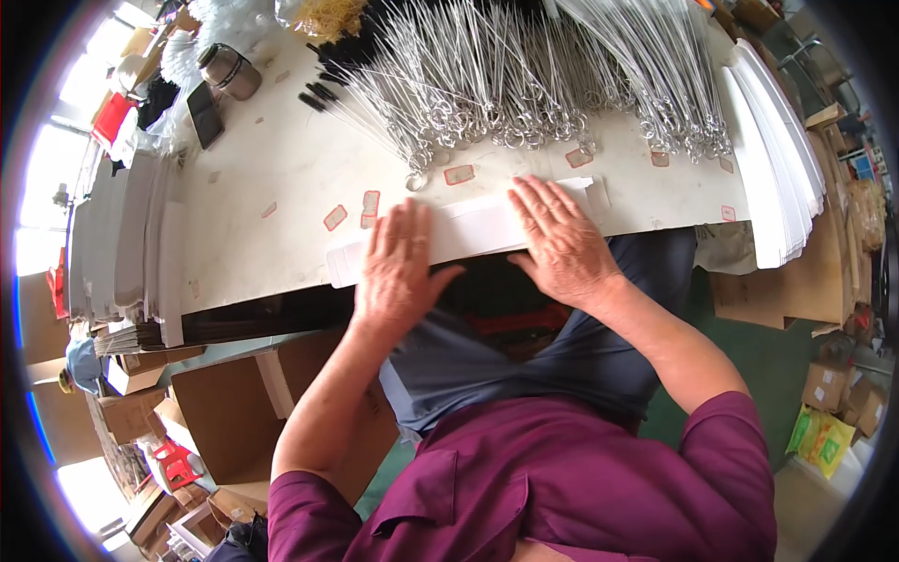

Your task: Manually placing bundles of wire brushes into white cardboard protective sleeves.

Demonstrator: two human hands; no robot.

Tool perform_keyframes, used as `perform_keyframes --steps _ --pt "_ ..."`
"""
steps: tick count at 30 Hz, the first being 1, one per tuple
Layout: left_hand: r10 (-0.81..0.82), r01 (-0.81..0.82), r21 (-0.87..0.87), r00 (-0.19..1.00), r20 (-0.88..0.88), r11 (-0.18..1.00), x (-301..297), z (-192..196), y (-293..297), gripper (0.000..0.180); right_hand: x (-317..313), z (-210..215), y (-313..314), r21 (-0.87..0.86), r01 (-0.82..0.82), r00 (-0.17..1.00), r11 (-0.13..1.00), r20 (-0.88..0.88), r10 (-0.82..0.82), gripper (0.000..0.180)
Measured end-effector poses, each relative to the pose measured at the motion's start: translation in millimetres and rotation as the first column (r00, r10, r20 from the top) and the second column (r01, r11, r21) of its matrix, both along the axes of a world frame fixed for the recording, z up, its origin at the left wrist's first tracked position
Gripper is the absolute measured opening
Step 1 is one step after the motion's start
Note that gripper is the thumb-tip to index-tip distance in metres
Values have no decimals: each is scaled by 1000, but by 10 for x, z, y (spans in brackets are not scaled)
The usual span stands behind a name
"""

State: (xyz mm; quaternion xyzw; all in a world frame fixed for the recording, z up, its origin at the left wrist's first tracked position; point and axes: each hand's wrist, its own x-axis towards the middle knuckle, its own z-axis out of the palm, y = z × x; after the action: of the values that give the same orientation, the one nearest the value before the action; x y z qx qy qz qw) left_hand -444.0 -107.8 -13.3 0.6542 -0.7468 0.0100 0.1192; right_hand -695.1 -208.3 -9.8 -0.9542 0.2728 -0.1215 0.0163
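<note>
A long, narrow white cardboard box [474, 225], lying flat, runs along the table's front edge in front of me. On its left part rests my left hand [398, 267], palm down with the fingers stretched and the thumb out to the side. My right hand [560, 239] lies the same way across its right part, fingers spread. Neither hand grips anything. Small end flaps show at both ends of the white box. Just beyond it lies a big heap of thin wire brushes [506, 75] with ring-shaped ends pointing toward me and dark bristles at the far left.
Stacks of flat white boxes stand at the table's right [773, 159] and left [140, 234]. Small red-edged labels [460, 175] are scattered on the table [243, 225]. A metal flask [229, 72] and a dark phone [204, 114] sit far left. An open carton [229, 412] stands below.
</note>
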Motion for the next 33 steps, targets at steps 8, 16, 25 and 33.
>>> perform_keyframes --steps 8,16,25,33 --pt "84 -73 -96 989 118 993 536 69 249 96 -324 22 -95 2 152 988 988 2 -152 89" --pt "-112 105 82 990 84 991 118 465 344 68 -482 68 -70 -100 -50 981 994 183 68 58" --pt "-36 205 347 899 -436 915 -431 745 15 56 -90 349 173 -101 -279 900 955 320 297 36" --pt "166 -34 283 875 -456 959 -421 559 189 63 -276 197 332 138 6 747 990 658 -96 44"
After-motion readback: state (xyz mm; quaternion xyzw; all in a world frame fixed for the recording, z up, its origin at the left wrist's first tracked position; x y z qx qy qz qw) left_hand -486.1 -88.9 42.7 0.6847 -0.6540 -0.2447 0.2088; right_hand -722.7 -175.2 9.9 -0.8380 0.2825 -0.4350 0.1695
